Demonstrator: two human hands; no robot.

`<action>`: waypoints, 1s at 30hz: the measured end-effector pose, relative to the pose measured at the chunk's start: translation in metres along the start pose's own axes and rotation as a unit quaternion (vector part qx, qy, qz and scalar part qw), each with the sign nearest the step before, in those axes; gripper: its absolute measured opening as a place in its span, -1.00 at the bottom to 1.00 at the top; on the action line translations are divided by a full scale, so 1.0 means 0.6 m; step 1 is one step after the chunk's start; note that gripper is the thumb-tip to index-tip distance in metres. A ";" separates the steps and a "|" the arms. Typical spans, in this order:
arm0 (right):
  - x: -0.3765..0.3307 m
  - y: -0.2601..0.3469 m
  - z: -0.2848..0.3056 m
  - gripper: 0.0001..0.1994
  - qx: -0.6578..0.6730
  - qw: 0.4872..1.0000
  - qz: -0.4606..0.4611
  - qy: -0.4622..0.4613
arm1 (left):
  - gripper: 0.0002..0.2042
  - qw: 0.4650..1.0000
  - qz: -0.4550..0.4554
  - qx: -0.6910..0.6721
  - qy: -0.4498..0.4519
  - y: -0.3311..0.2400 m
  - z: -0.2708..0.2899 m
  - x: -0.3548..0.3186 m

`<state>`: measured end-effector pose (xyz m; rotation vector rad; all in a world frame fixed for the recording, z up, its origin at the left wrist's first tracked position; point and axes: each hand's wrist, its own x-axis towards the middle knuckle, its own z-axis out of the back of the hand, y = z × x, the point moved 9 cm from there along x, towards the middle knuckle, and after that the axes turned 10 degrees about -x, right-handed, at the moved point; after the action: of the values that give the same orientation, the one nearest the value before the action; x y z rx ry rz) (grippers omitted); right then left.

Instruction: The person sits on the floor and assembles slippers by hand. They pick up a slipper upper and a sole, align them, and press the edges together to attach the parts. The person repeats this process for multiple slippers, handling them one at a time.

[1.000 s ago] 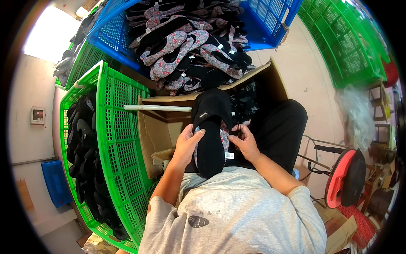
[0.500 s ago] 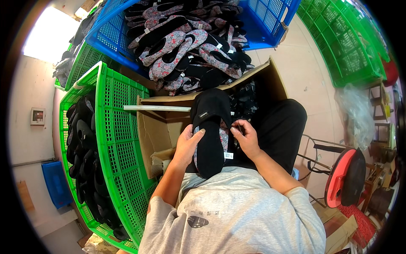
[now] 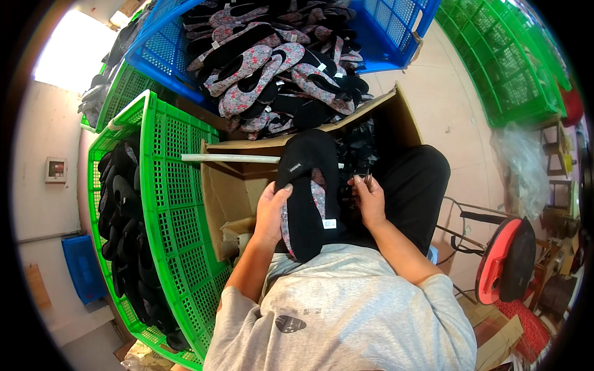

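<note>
A black slipper [image 3: 299, 216] with a floral lining and a white tag stands over my lap, toe pointing away. My left hand [image 3: 270, 211] grips its left side, thumb on top near the opening. Just right of the slipper, apart from it, my right hand [image 3: 372, 203] is closed in a pinch; a small dark thing shows at its fingertips, too small to name. A pale rod [image 3: 229, 158] runs across an open cardboard box [image 3: 224, 204], its right end hidden behind the slipper. Small black pieces [image 3: 359, 145] lie in the box beyond my right hand.
Ahead, a blue crate [image 3: 387, 37] holds a heap of floral and black slippers [image 3: 257, 77]. At my left stands a green crate [image 3: 176, 204] of dark slippers [image 3: 127, 204]. Green crates [image 3: 495, 68] stand far right, near a red and black round seat [image 3: 498, 260].
My right hand has left the slipper's right edge and moved slightly right. The slipper has tilted a little in my left hand, and the front of its opening looks different.
</note>
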<state>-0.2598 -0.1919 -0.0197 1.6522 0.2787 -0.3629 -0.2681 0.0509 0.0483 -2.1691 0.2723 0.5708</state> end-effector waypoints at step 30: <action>-0.049 0.077 -0.046 -0.67 -0.003 0.973 0.151 0.175 | -0.95 0.978 -0.207 -0.031 -0.027 -0.061 -0.042 -0.048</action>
<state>-0.2668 -0.1690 0.0363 1.7174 0.2838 0.1620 -0.2717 0.0533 0.1009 -2.1814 -0.2271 0.4024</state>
